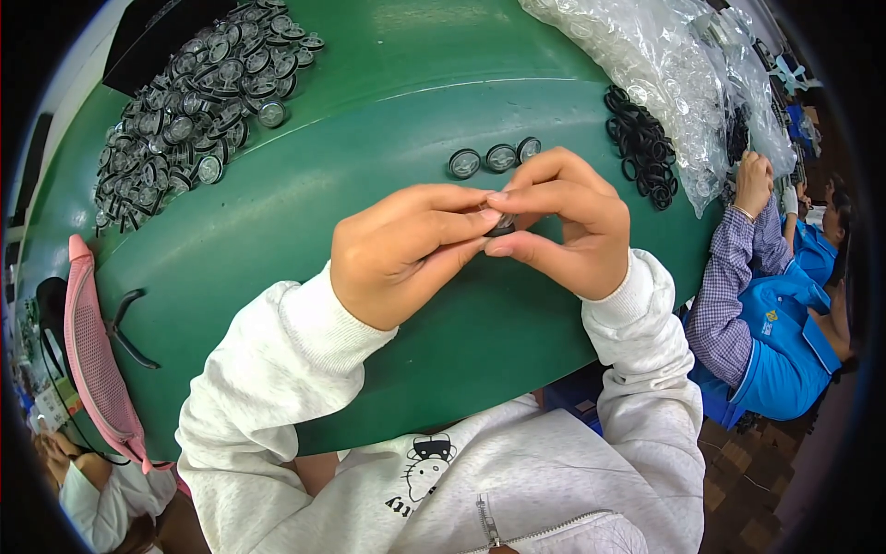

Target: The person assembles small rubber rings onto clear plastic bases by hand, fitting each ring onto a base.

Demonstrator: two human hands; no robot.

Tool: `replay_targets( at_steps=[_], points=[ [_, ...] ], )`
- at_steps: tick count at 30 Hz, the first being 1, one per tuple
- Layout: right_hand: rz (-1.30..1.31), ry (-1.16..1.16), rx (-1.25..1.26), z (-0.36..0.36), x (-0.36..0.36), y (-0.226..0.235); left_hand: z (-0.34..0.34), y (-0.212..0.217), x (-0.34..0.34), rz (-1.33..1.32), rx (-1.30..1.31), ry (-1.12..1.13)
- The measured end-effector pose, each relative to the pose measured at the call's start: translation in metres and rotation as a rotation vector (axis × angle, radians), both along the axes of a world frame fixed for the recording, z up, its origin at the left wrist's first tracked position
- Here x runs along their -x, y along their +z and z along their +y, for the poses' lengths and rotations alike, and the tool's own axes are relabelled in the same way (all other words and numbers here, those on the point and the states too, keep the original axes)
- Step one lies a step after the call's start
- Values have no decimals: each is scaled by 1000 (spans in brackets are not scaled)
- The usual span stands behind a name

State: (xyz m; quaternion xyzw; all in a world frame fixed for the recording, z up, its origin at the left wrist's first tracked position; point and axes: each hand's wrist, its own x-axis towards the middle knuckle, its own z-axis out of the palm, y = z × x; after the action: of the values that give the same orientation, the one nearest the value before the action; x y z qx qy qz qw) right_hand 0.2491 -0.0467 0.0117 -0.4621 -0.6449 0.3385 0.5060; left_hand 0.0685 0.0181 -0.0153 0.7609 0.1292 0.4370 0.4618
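1. A small round black cap (503,223) is being pinched between the left hand (406,249) and the right hand (563,226), whose fingers (461,226) are being kept closed tightly on it, just above the green worktop (369,148).
2. Three finished caps (495,158) are being kept in a row just beyond the hands.
3. Black rubber rings (641,148) are being kept beside clear plastic bags (664,74).
4. A heap of caps (198,102) is being kept far left.

A small round dark cap (503,223) sits pinched between both hands at the frame's centre, mostly hidden by fingertips, just above the green worktop (388,120).
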Motion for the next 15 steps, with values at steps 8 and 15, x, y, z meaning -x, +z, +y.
replay_targets(
  at_steps=[8, 15],
  points=[
    [91, 32, 3, -1, -8, -7, 2, 0, 0, -46, 45, -111],
    [155, 149, -57, 0, -13, -1, 1, 1, 1, -115, 291, -281]
  ],
)
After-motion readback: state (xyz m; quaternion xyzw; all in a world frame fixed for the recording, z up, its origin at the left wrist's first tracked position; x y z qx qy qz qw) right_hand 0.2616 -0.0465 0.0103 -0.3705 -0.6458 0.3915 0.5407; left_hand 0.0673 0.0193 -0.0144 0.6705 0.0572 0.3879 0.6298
